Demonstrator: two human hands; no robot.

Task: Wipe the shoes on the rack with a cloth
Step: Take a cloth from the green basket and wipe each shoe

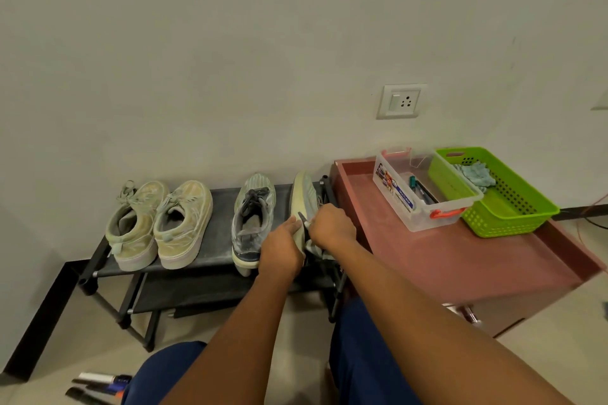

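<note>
Left hand (pixel 281 251) grips tipped grey shoe (pixel 302 204); right hand (pixel 332 227) presses cloth (pixel 314 248) on it. Other three shoes apparently pending.

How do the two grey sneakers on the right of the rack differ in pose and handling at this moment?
The left grey sneaker stands flat on its sole on the rack, opening and laces up; the right grey sneaker is tipped on its side, pale sole facing left. Neither hand grips the first, though the left hand is close against its heel; that hand and the right hand hold the second. Both point toes toward the wall.
</note>
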